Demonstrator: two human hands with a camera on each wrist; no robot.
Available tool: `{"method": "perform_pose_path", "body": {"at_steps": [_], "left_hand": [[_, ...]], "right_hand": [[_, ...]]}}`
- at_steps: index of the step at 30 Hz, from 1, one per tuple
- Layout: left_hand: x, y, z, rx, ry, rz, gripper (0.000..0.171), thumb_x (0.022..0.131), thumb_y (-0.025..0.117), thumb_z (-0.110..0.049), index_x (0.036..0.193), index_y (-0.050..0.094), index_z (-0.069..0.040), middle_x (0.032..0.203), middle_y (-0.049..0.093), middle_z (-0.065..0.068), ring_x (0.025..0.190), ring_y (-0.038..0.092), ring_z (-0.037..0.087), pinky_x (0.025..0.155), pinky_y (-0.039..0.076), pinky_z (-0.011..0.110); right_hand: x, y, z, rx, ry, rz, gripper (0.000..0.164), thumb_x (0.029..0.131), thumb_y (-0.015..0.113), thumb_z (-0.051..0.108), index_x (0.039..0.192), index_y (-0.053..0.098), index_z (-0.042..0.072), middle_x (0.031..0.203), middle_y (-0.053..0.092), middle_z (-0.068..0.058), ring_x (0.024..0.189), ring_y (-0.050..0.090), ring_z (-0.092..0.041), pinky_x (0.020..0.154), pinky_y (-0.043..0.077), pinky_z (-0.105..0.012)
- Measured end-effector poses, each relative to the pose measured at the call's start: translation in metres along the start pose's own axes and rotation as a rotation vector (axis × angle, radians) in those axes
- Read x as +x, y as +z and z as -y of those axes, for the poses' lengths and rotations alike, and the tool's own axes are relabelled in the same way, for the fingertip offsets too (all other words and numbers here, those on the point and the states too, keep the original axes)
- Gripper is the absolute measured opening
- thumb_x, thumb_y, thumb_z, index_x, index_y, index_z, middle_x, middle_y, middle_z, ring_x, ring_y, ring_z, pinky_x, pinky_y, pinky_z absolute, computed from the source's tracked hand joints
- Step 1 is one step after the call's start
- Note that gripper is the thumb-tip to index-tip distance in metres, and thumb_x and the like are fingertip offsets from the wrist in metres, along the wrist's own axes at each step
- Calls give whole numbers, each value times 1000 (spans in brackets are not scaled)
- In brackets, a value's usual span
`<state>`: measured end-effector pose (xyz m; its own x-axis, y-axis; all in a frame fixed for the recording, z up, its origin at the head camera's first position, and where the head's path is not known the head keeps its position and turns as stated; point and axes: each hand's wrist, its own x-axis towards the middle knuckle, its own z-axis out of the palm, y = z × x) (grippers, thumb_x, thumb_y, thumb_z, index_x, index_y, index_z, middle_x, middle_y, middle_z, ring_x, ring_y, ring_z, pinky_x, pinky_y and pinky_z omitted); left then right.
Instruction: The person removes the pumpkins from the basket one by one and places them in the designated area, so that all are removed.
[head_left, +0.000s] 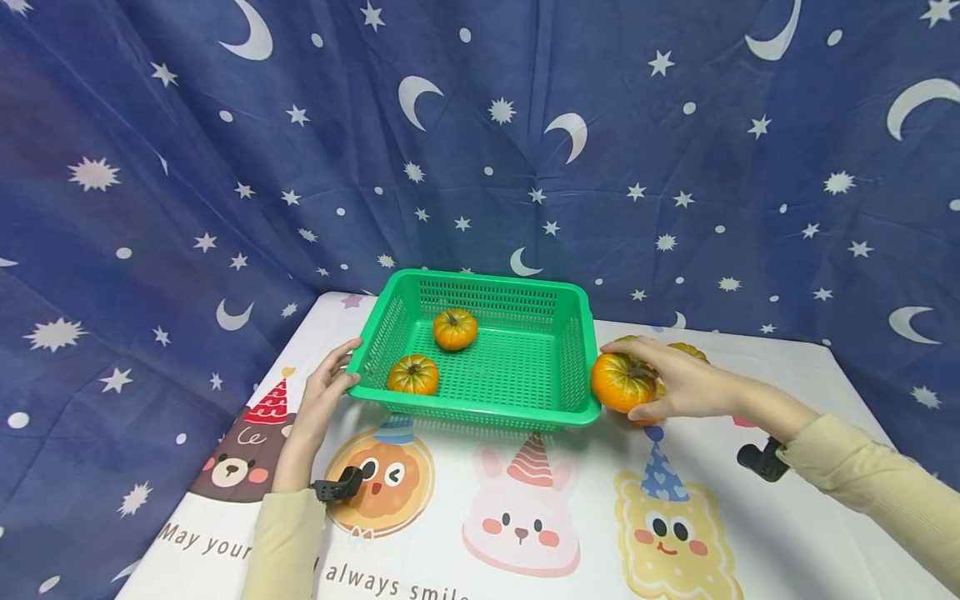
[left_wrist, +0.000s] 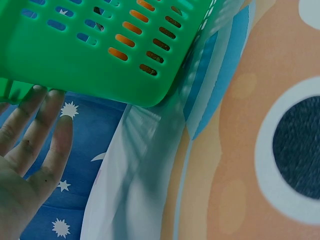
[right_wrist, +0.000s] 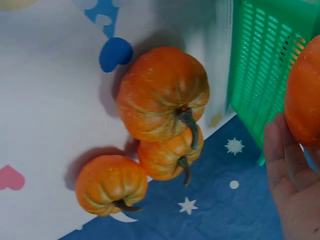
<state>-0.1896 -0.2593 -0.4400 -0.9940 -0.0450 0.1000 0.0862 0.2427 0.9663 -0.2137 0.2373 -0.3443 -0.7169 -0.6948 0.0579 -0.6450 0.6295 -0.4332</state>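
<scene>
1. Here, the right hand (head_left: 678,379) grips an orange pumpkin (head_left: 622,385), its thumb on the near side and its fingers over the far side. The pumpkin sits right by the basket's right rim (whether the two touch, I cannot tell).
2. The left hand (head_left: 326,379) is at the opposite end, its fairly straight fingers and thumb touching the left rim of the green basket (head_left: 480,407). The two hands are well apart, with the basket between them.
3. Inside the basket lie two more pumpkins, both towards its left half: a front pumpkin (head_left: 414,377) near the left corner and a back pumpkin (head_left: 455,330) nearer the far wall, apart from each other.
4. To the right of the basket, three others rest on the table, partly hidden by the right hand in the head view. The right wrist view shows them grouped: a large pumpkin (right_wrist: 160,92), a small pumpkin (right_wrist: 165,160) partly covered by it, and a third pumpkin (right_wrist: 111,184) just beside the small one.
5. Underneath is a white tablecloth (head_left: 600,517) printed with cartoon faces in party hats; behind hangs a dark blue curtain (head_left: 480,167) patterned with moons and stars.
</scene>
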Motion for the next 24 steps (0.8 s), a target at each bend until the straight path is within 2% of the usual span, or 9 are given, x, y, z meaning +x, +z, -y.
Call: {"method": "perform_pose_path", "body": {"at_steps": [8, 10, 13, 16, 18, 22, 24], "left_hand": [[0, 0, 0, -1, -5, 1, 53, 94, 46, -7, 146, 41, -18, 133, 46, 12, 105, 52, 1, 84, 41, 20], [0, 0, -1, 0, -5, 0, 54, 94, 46, -7, 146, 41, -18, 133, 47, 12, 104, 53, 1, 84, 41, 20], [-1, 0, 0, 1, -5, 1, 54, 94, 46, -7, 146, 41, -18, 133, 47, 12, 104, 52, 1, 84, 41, 20], [-1, -1, 0, 1, -6, 3, 54, 94, 46, -7, 147, 41, -18, 134, 46, 11, 107, 51, 2, 85, 41, 20], [-1, -1, 0, -1, -6, 4, 53, 95, 46, -7, 147, 40, -19, 135, 45, 11, 107, 51, 2, 85, 41, 20], [-1, -1, 0, -5, -3, 8, 53, 95, 46, -7, 147, 40, -19, 135, 45, 10, 107, 51, 3, 85, 41, 20], [0, -1, 1, -7, -3, 8, 53, 95, 46, -7, 147, 40, -19, 135, 45, 10, 108, 51, 3, 85, 41, 20]], "right_hand": [[-17, 6, -9, -14, 66, -18, 85, 69, 86, 25, 142, 42, 25, 141, 47, 1, 122, 48, -16, 95, 47, -45], [-21, 7, -12, -1, 94, -10, 87, 69, 86, 25, 143, 40, 29, 140, 47, 3, 122, 48, -15, 94, 48, -43], [-27, 9, -16, 11, 119, -12, 88, 69, 86, 26, 143, 39, 33, 137, 49, 4, 116, 49, -11, 88, 50, -33], [-33, 10, -19, -1, 121, -21, 87, 68, 86, 25, 143, 41, 29, 132, 51, 3, 108, 49, -8, 82, 49, -27], [-37, 10, -20, -11, 127, -23, 86, 68, 86, 25, 143, 42, 26, 131, 51, 2, 108, 49, -10, 82, 49, -29], [-44, 11, -22, -20, 144, -22, 84, 69, 85, 26, 142, 43, 22, 136, 49, -3, 118, 48, -18, 92, 48, -45], [-48, 13, -24, -31, 151, -26, 84, 69, 85, 28, 141, 44, 21, 135, 50, -4, 116, 49, -19, 90, 48, -43]]}}
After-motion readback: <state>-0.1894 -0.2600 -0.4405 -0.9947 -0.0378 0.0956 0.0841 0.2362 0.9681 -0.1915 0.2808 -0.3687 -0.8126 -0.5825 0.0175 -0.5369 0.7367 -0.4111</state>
